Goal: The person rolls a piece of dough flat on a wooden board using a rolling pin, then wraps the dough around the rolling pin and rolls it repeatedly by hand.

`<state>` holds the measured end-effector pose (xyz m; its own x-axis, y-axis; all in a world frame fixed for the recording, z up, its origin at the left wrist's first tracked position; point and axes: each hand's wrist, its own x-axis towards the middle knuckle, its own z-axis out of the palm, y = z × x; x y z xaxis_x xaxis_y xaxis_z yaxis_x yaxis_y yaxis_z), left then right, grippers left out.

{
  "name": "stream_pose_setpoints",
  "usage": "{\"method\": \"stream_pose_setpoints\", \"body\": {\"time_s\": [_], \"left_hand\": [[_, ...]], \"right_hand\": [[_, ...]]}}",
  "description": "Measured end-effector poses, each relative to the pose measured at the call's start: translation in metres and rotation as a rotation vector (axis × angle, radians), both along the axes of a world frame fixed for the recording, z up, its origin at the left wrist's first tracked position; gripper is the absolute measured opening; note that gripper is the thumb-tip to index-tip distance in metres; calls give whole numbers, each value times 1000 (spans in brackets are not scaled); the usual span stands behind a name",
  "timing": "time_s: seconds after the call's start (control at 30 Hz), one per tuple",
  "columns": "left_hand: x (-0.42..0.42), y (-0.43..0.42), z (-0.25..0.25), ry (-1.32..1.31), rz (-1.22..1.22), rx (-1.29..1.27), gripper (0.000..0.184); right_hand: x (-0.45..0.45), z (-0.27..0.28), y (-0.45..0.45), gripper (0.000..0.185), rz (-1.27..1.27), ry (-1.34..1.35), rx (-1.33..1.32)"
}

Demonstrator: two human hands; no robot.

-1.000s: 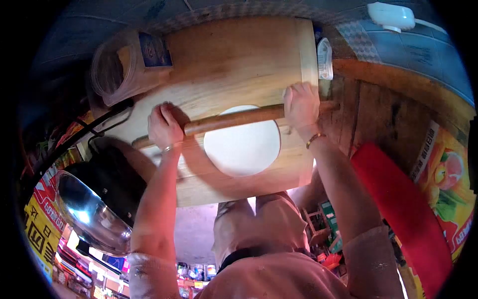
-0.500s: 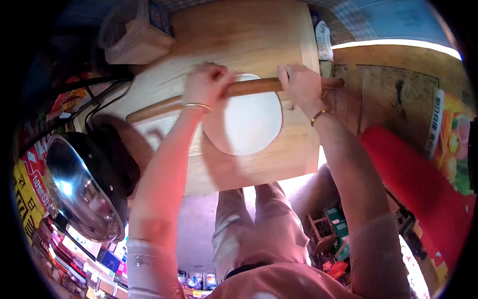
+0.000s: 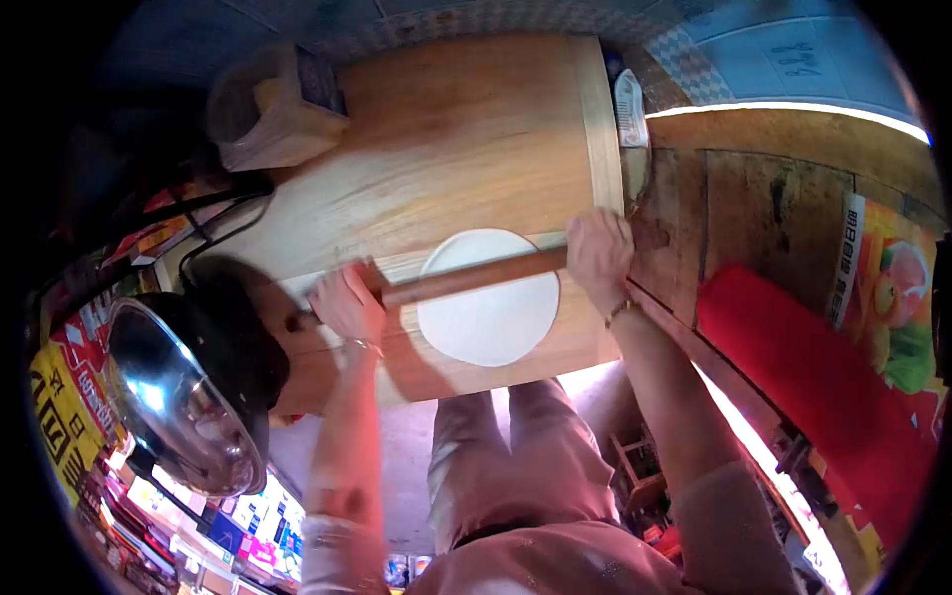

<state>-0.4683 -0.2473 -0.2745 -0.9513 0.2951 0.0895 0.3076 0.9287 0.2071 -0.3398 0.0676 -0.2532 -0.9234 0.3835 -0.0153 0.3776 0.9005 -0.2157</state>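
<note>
Round, flat, white dough-like sheet (image 3: pixel 493 325) lies on the pale wooden counter (image 3: pixel 456 109), towards your side; use it as the landmark. Long brown wooden rolling pin (image 3: pixel 480 279) crosses the sheet on a slight slant, nearer its far edge than its near one. Your left hand (image 3: pixel 349 303) is closed over the pin left of the sheet; your right hand (image 3: pixel 600 253) is clamped on it just right of the sheet. Finger undersides hidden. The split grip probably lets both arms share the push and keeps the pin level; hands off the sheet likely spares it finger dents. Pin ends poke out past both hands, so its length covers the full width with spare. Clear plastic tub (image 3: pixel 283 137) sits beyond the sheet to the left, well apart, presumably out of the pin's way. Shiny round steel bowl (image 3: pixel 183 397), tilted, is left of the sheet, nearer you.
</note>
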Motion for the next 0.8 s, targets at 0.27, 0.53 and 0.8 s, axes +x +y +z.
{"method": "stream_pose_setpoints", "body": {"time_s": [0.27, 0.53, 0.8], "left_hand": [[32, -24, -22, 124, -51, -51, 30], [-83, 38, -3, -2, 13, 112, 32], [-5, 11, 2, -48, 34, -70, 35]], "right_hand": [[44, -10, -27, 21, -26, 147, 188], [-46, -4, 14, 14, -3, -43, -23], [3, -2, -12, 20, -49, 95, 88]]}}
